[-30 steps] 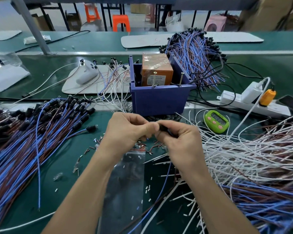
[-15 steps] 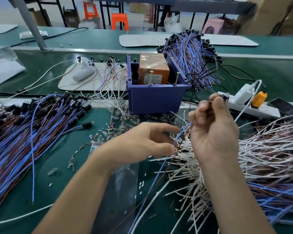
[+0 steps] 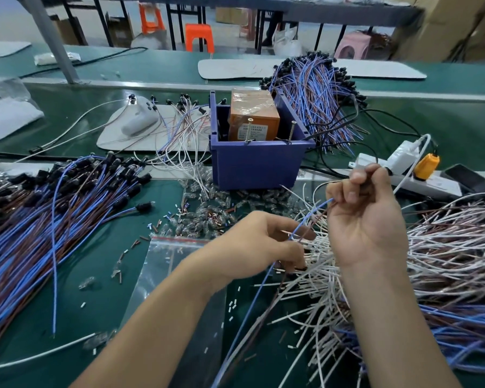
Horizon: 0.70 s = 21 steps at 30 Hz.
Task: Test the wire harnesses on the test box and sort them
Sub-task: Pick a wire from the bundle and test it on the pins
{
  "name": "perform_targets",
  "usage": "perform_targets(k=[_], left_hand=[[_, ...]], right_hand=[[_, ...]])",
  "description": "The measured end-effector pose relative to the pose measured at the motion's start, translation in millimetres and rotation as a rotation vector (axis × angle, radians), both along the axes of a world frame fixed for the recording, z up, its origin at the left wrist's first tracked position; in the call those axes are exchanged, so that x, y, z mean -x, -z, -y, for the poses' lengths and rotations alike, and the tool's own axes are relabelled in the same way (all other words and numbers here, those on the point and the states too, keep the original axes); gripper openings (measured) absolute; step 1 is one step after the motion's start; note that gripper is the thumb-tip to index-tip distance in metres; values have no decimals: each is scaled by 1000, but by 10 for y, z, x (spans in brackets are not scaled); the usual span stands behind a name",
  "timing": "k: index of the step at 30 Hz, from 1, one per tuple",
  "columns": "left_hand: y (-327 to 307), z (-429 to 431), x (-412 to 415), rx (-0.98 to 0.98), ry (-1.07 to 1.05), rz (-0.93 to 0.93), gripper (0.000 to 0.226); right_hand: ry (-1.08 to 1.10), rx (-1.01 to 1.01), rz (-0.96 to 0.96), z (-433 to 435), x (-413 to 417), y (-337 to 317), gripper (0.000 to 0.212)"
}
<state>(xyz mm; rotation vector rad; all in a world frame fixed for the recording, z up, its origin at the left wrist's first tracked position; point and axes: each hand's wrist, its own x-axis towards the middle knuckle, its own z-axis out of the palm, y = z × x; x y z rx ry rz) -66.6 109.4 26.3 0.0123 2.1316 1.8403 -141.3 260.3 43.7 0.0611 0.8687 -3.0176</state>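
My right hand (image 3: pixel 366 217) is raised with its fingers curled round the top end of a blue and brown wire harness (image 3: pixel 259 284) that hangs down towards me. My left hand (image 3: pixel 259 247) pinches the same harness lower down, near the white wire pile. The test box (image 3: pixel 252 116), orange and wrapped in film, sits inside a blue bin (image 3: pixel 256 163) with two screws standing on its front rim. A sorted heap of blue and brown harnesses with black caps (image 3: pixel 48 214) lies at the left. Another such heap (image 3: pixel 317 99) lies behind the bin.
A big tangle of white, brown and blue wires (image 3: pixel 437 264) fills the right side. Small glass bulbs (image 3: pixel 205 217) and a clear zip bag (image 3: pixel 174 275) lie on the green mat. A power strip (image 3: pixel 420 180) with an orange plug sits at the right.
One second ago both hands were together in front of the bin. My right hand then rose to the right with the harness end, and my left hand slid down onto the wire.
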Motion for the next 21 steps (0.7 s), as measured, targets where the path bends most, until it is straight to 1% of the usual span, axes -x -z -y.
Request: perform_targets(k=[1, 3, 4, 5, 6, 7, 8, 10, 11, 12, 14, 15, 16, 18, 20, 21], left_hand=[[-20, 46, 5, -26, -31, -5, 19], [-65, 192, 19, -22, -97, -14, 18], [-96, 284, 19, 0, -124, -16, 18], [-132, 383, 11, 34, -145, -16, 20], [-171, 480, -5, 79, -158, -18, 22], [-210, 575, -27, 129, -161, -25, 25], [-240, 662, -53, 176, -161, -36, 27], [-275, 792, -85, 278, -196, -66, 26], [-270, 833, -84, 352, -245, -95, 25], [-255, 849, -75, 448, -301, -134, 23], [-248, 794, -60, 640, -354, -217, 20], [-254, 741, -61, 672, -334, -252, 18], [-259, 697, -62, 668, -283, -283, 18], [-281, 649, -73, 607, -150, -335, 16], [-313, 645, -93, 544, -70, -362, 11], [-324, 646, -102, 531, -72, -378, 14]], right_hand=[[12, -4, 12, -30, 7, 2, 22], [35, -28, 34, -68, 0, 0, 15], [50, -68, 44, -75, -7, 4, 10], [79, -152, 57, -76, -11, 16, 8], [134, -282, 64, -82, -16, 34, 10], [219, -456, 45, -83, -25, 49, 12], [330, -677, -14, -83, -43, 61, 13], [574, -1157, -235, -71, -101, 85, 8], [630, -1323, -354, -41, -153, 87, 6], [612, -1436, -444, 8, -215, 81, 10], [391, -1549, -526, 115, -330, 84, 30], [267, -1586, -541, 169, -384, 86, 40], [178, -1616, -560, 209, -430, 87, 45], [54, -1607, -603, 263, -516, 78, 43], [-126, -1522, -648, 300, -572, 67, 41], [-220, -1469, -662, 321, -580, 69, 41]])
